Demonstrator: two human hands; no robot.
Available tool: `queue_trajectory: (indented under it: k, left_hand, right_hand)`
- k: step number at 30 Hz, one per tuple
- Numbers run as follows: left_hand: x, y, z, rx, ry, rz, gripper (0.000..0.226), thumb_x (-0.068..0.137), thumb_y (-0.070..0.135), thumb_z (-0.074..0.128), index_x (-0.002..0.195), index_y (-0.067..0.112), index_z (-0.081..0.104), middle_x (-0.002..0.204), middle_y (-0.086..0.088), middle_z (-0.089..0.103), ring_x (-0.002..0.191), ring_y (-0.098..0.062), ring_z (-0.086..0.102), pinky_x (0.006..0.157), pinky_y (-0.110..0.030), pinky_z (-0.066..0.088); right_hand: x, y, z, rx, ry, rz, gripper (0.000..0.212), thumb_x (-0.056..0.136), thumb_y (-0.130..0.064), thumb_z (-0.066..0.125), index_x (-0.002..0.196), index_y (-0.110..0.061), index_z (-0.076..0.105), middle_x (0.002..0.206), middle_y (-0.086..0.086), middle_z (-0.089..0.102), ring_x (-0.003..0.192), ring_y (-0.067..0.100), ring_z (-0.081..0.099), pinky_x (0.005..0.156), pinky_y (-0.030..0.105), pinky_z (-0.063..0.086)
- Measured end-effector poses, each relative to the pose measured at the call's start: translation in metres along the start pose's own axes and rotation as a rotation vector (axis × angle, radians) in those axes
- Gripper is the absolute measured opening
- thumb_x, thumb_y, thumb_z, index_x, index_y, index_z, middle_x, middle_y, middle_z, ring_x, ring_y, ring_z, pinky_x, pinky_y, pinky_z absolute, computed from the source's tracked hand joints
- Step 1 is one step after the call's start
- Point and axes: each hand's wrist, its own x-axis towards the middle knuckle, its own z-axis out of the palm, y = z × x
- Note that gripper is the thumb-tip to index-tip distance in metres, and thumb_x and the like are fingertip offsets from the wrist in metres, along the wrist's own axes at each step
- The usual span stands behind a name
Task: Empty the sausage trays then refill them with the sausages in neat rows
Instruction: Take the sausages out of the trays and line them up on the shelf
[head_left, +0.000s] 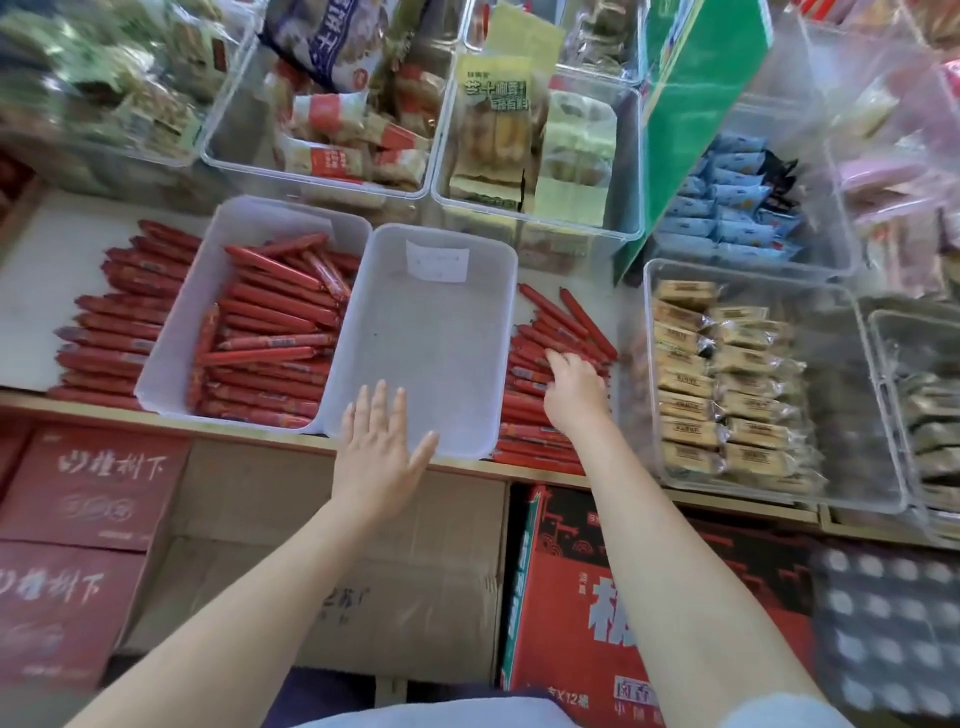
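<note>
The left hand (382, 447) lies flat, fingers straight, over the near rim of an empty frosted plastic tray (431, 338). Just right of it, the right hand (574, 387) curls its fingers onto a loose pile of glossy red tube sausages (550, 332) on the desk (31, 306). Left of both hands, a second rectangular tray (171, 332) holds more.

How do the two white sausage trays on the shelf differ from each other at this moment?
The left tray is nearly full of red sausages; the right tray holds no sausages, only a paper label lying on its floor. No hand touches the left tray, while the left hand, fingers spread, is over the right tray's near rim. The right hand reaches into a loose pile beside the right tray. Both trays are translucent white, rectangular, and stand side by side.
</note>
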Motion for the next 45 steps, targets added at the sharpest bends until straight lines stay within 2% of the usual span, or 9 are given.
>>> queue_trajectory:
  k: [4, 8, 15, 20, 29, 33, 38, 43, 45]
  left_hand:
    - [-0.007, -0.013, -0.009, -0.11, 0.063, 0.151, 0.088, 0.088, 0.067, 0.005, 0.159, 0.017, 0.015, 0.167, -0.005, 0.003, 0.153, -0.017, -0.009, 0.119, -0.029, -0.018]
    - [-0.027, -0.065, -0.014, -0.115, 0.293, 0.184, 0.063, 0.098, 0.045, 0.037, 0.149, 0.008, 0.04, 0.16, -0.013, 0.032, 0.151, -0.027, 0.018, 0.124, -0.041, 0.0]
    - [-0.045, -0.168, -0.02, 0.003, 0.262, 0.054, 0.068, 0.089, 0.037, 0.039, 0.151, 0.009, 0.036, 0.157, -0.018, 0.033, 0.148, -0.034, 0.026, 0.122, -0.048, 0.011]
    - [-0.046, -0.189, -0.016, -0.012, 0.158, 0.139, 0.088, 0.086, 0.033, 0.059, 0.16, 0.018, 0.012, 0.168, -0.005, 0.006, 0.154, -0.021, -0.003, 0.123, -0.05, 0.017]
    - [-0.046, -0.186, -0.024, -0.007, 0.069, 0.114, 0.099, 0.091, 0.035, 0.055, 0.155, 0.029, -0.022, 0.162, 0.004, -0.028, 0.146, -0.013, -0.034, 0.123, -0.045, -0.01]
    - [-0.048, -0.183, -0.028, -0.028, 0.058, 0.103, 0.097, 0.094, 0.034, 0.051, 0.152, 0.029, -0.026, 0.16, 0.002, -0.032, 0.145, -0.014, -0.035, 0.123, -0.044, -0.011]
    - [-0.05, -0.176, -0.035, -0.081, 0.116, 0.071, 0.082, 0.096, 0.038, 0.05, 0.16, 0.022, 0.002, 0.167, -0.002, -0.008, 0.152, -0.018, -0.016, 0.122, -0.049, -0.007]
    - [-0.044, -0.139, -0.08, -0.778, 0.355, -0.068, 0.049, 0.091, 0.045, 0.05, 0.128, 0.016, 0.063, 0.131, 0.0, 0.06, 0.126, -0.016, 0.051, 0.107, -0.04, 0.04]
    - [-0.042, -0.114, -0.097, -1.073, 0.2, -0.096, 0.039, 0.089, 0.047, 0.064, 0.12, 0.024, 0.066, 0.113, 0.005, 0.068, 0.106, -0.008, 0.062, 0.09, -0.025, 0.049]
  right_hand:
    - [-0.013, -0.013, -0.012, 0.209, 0.145, 0.007, 0.047, 0.097, -0.011, 0.049, 0.144, -0.011, 0.046, 0.149, 0.01, 0.041, 0.138, 0.027, 0.036, 0.116, 0.044, 0.03]
    - [-0.022, -0.077, -0.02, 0.302, 0.372, -0.18, 0.032, 0.089, 0.0, 0.051, 0.118, -0.004, 0.065, 0.12, 0.015, 0.062, 0.114, 0.034, 0.053, 0.098, 0.043, 0.042]
    - [-0.026, -0.229, 0.018, 0.375, 0.19, -0.49, 0.024, 0.086, 0.0, 0.053, 0.102, -0.004, 0.07, 0.101, 0.013, 0.068, 0.1, 0.034, 0.058, 0.086, 0.044, 0.048]
    - [-0.002, -0.292, 0.052, 0.212, 0.101, -0.545, 0.024, 0.083, 0.001, 0.048, 0.095, 0.0, 0.069, 0.092, 0.019, 0.066, 0.091, 0.04, 0.059, 0.081, 0.047, 0.05]
    - [0.008, -0.321, 0.074, -0.288, -0.024, -0.461, 0.026, 0.095, -0.021, 0.058, 0.118, -0.009, 0.062, 0.121, 0.009, 0.057, 0.116, 0.03, 0.052, 0.096, 0.04, 0.043]
    - [-0.003, -0.319, 0.055, 0.294, -0.054, -0.253, 0.022, 0.086, -0.029, 0.073, 0.1, -0.012, 0.072, 0.101, 0.003, 0.066, 0.096, 0.02, 0.06, 0.083, 0.028, 0.045]
    - [-0.041, -0.295, 0.013, 1.044, -0.13, -0.047, 0.004, 0.084, -0.016, 0.076, 0.084, -0.017, 0.073, 0.077, 0.002, 0.07, 0.071, 0.013, 0.062, 0.066, 0.024, 0.049]
    - [-0.061, -0.256, -0.016, 1.606, -0.248, 0.169, 0.006, 0.094, -0.014, 0.062, 0.09, -0.01, 0.065, 0.071, 0.001, 0.064, 0.063, 0.014, 0.059, 0.06, 0.025, 0.044]
    - [-0.068, -0.239, -0.024, 1.673, -0.253, 0.204, 0.011, 0.095, -0.017, 0.061, 0.089, -0.009, 0.066, 0.069, 0.001, 0.061, 0.062, 0.013, 0.056, 0.059, 0.024, 0.044]
